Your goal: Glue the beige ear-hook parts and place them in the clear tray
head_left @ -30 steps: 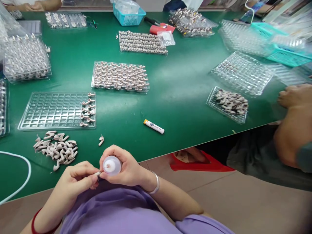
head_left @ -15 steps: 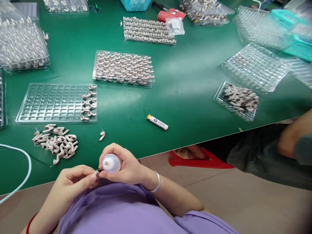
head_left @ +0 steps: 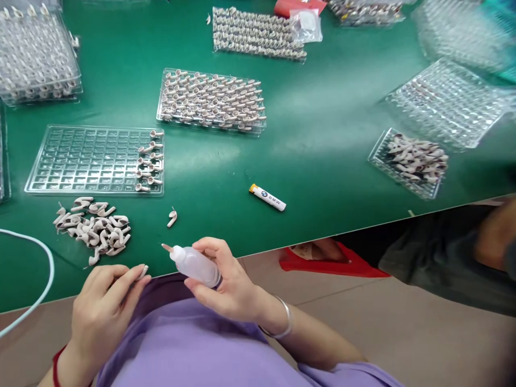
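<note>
Near the table's front edge, my left hand (head_left: 100, 303) pinches a small whitish earbud shell (head_left: 142, 272) between thumb and fingertips, which cover most of it. My right hand (head_left: 236, 290) is wrapped round a translucent squeeze bottle (head_left: 198, 265). The bottle lies tilted, its thin nozzle pointing left, above the earbud shell and apart from it. Just beyond my left hand is a loose pile of earbud shells (head_left: 99, 231) with thin wires. One single earbud shell (head_left: 172, 217) lies to the right of that pile. Behind the pile, a clear compartment tray (head_left: 80, 161) has several shells along its right side.
A filled tray of shells (head_left: 212, 102) stands mid-table, with another filled tray (head_left: 258, 35) farther back. Stacked trays (head_left: 36, 59) sit at the left. A white BMW-marked tube (head_left: 267, 197) lies at centre. At right are a heaped tray (head_left: 417, 158) and another person's arm (head_left: 495, 236).
My hands have moved apart. The bottle has turned from pointing up at the camera to lying sideways, nozzle to the left. A dark tip between the hands no longer shows. The view has shifted slightly.
</note>
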A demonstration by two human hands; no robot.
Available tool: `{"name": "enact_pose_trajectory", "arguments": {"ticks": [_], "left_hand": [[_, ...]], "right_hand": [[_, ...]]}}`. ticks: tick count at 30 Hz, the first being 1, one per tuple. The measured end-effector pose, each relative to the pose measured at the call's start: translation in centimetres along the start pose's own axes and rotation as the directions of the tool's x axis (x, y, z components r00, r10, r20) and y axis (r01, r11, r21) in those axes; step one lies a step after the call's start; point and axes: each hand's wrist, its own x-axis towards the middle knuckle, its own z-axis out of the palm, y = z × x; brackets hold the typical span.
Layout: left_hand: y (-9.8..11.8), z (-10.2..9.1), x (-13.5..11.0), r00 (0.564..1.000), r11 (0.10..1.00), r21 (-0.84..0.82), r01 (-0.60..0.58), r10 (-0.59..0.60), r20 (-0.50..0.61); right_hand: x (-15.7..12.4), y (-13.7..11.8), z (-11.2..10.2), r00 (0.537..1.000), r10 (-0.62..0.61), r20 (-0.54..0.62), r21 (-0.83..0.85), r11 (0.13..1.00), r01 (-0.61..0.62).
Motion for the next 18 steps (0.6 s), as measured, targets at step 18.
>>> {"name": "enact_pose_trajectory", "arguments": {"ticks": [18], "left_hand": [[1.9,-0.7,1.2,0.951,0.837,-0.496,0.231,-0.087,0.297]], "right_hand": [[2.1,-0.2,1.9,0.959,0.102,0.265,0.531,0.815,-0.233]]}}
